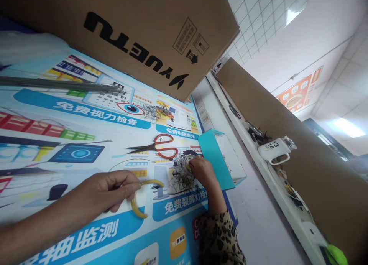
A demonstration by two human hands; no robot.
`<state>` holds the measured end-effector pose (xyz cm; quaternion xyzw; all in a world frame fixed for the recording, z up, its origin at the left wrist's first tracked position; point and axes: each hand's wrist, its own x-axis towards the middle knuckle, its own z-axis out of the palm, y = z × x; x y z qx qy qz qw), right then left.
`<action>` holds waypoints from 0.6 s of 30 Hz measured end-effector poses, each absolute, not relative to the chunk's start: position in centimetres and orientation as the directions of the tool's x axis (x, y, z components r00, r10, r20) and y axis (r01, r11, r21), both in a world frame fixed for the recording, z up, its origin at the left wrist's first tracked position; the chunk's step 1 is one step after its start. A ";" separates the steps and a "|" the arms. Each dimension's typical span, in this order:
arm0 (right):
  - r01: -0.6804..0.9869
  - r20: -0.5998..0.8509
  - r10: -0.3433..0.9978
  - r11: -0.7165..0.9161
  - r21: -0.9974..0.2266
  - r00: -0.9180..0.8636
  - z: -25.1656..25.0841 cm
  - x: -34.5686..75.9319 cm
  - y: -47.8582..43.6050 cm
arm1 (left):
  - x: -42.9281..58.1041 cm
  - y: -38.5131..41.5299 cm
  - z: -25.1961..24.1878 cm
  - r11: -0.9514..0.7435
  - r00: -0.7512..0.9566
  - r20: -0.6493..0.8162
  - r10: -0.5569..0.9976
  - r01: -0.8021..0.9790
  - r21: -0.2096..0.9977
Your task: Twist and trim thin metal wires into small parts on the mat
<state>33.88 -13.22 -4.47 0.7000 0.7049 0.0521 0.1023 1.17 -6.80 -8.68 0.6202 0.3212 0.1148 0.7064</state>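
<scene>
My left hand [123,190] is closed, thumb and fingers pressed together, at a yellow-handled tool that looks like pliers [139,211]. Its two curved handles spread to the right; the head is hidden by the hand. A small dark piece shows between the handles. My right hand [201,169] reaches with pinched fingers into a pile of small bent wire pieces [182,178], beside a small round object [188,157]. What these fingertips hold is hidden. Red-handled scissors [163,146] lie between and beyond my hands, blades pointing left.
An open teal-and-white box [214,159] stands right of the pile. Another wire heap [153,112] lies farther back. Long straight wires [63,84] lie at left. A large cardboard box [138,35] blocks the back. A white mug [276,150] stands on a ledge at right.
</scene>
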 end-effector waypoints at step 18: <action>0.742 0.264 0.963 0.138 -0.656 0.055 -3.7 29.0 -13.5 | 0.8 -7.1 -9.4 0.170 0.702 -0.315 0.638 0.270 0.948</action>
